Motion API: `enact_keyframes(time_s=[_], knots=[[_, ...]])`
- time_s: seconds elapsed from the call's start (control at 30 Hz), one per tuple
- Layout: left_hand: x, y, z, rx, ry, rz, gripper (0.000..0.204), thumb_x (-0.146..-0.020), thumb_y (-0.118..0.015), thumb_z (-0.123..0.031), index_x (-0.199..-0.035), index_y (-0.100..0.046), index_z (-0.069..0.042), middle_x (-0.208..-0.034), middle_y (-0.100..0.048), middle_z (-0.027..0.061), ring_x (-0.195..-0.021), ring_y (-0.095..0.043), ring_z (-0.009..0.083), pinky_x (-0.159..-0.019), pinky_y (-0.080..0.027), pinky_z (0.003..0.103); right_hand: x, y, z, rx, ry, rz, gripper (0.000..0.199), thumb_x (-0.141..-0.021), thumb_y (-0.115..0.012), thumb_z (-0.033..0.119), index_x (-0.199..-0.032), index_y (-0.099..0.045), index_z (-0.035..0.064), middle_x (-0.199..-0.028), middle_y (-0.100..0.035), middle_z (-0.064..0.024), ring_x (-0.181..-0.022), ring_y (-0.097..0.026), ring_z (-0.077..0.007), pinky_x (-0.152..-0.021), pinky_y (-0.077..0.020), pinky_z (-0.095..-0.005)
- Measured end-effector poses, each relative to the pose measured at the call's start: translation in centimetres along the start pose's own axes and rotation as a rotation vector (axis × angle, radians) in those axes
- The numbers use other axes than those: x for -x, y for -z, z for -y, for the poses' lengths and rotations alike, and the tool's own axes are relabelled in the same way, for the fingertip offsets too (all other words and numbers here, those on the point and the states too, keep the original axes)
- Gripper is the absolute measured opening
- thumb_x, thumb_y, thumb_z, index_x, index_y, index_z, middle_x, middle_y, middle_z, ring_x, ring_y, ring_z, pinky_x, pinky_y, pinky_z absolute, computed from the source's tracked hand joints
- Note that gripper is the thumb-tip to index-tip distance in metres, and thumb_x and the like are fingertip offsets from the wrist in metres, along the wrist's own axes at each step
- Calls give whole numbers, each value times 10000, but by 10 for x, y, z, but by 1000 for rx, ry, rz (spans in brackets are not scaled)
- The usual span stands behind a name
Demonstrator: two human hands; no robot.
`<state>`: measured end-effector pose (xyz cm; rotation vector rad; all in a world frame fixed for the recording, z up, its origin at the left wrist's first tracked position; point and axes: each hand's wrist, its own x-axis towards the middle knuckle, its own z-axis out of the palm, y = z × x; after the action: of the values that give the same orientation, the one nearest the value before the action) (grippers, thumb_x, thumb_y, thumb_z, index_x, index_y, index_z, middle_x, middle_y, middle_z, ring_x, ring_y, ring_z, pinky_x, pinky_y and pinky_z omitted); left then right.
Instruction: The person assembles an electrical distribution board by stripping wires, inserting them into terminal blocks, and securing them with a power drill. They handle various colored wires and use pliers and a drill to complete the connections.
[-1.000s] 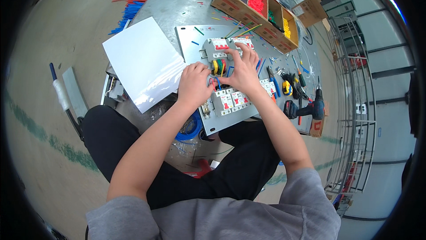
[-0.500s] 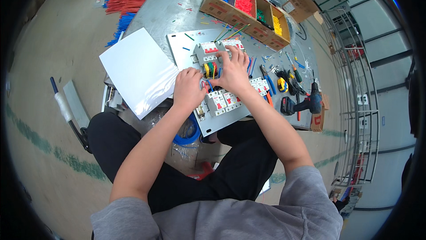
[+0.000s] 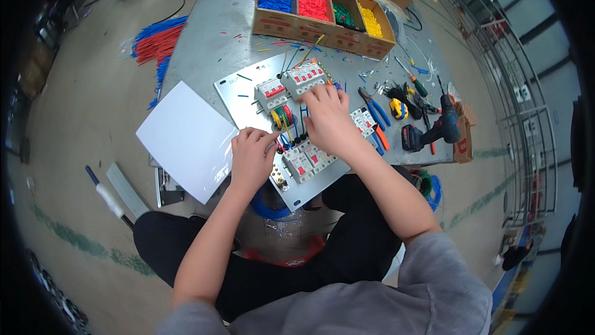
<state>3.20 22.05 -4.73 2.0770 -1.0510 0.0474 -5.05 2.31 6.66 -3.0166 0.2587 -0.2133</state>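
Note:
A grey metal mounting panel (image 3: 238, 96) lies at the near edge of the table and carries several white breakers with red switches (image 3: 302, 76) and a bundle of coloured wires (image 3: 284, 116). My left hand (image 3: 250, 158) rests on the panel's near left part, fingers curled by the wires; whether it pinches one is hidden. My right hand (image 3: 327, 118) lies palm down across the middle of the panel, its fingers on the breakers and wire ends. A lower row of breakers (image 3: 308, 160) sits between the two hands.
A white sheet (image 3: 186, 140) overhangs the table's left edge. A cardboard tray (image 3: 322, 9) of blue, red, green and yellow pieces stands at the back. Pliers (image 3: 374, 114), a yellow tape measure (image 3: 398, 109) and a cordless drill (image 3: 434, 130) lie to the right. Wire bundles (image 3: 158, 40) lie on the floor.
The view has shifted, so the table sits lower in the picture. Both hands stay on the panel; the left one has slid slightly toward the wires.

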Motion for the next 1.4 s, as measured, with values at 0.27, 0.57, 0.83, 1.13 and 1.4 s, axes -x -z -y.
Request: enact_keyframes(time_s=[0.27,0.57,0.83,1.13,1.4], knots=[[-17,1,9,-259,-167,12,188,-847,-807,-95,-1004,-843,-192,-917,-704,-10,-1060,-648,265,-965,-447,439,45,-16,2,-338,132,322,465,-943,-777,357,-1264,-709,28,-1259,-668,-139,-1251,-606,-306,-1131,-408,-506],[-26,-3,6,-310,-190,75,305,-730,-763,14,-971,-816,-165,-967,-719,-31,-1062,-639,253,-967,-413,447,45,-34,9,-317,139,242,445,-893,-800,324,-1171,-685,-4,-1203,-615,-154,-1192,-591,-305,-1081,-451,-464],[-34,4,7,-252,-207,148,282,-723,-764,-44,-981,-800,-151,-946,-647,-9,-1041,-605,244,-954,-421,451,0,-25,-4,-486,-196,481,379,-958,-806,418,-996,-771,43,-938,-742,-126,-967,-728,-331,-925,-538,-458],[-31,3,11,-278,-196,138,186,-744,-764,-55,-868,-825,-179,-879,-636,-27,-991,-596,216,-938,-429,422,-21,-36,22,-255,-419,549,367,-900,-836,478,-845,-871,117,-753,-774,-133,-761,-767,-331,-738,-614,-453],[-33,0,21,-333,-222,124,217,-738,-772,-58,-850,-855,-225,-887,-677,-29,-1000,-598,214,-915,-423,384,-39,-44,44,-35,-474,587,456,-858,-820,443,-974,-823,3,-988,-809,-221,-963,-792,-406,-857,-638,-483]])
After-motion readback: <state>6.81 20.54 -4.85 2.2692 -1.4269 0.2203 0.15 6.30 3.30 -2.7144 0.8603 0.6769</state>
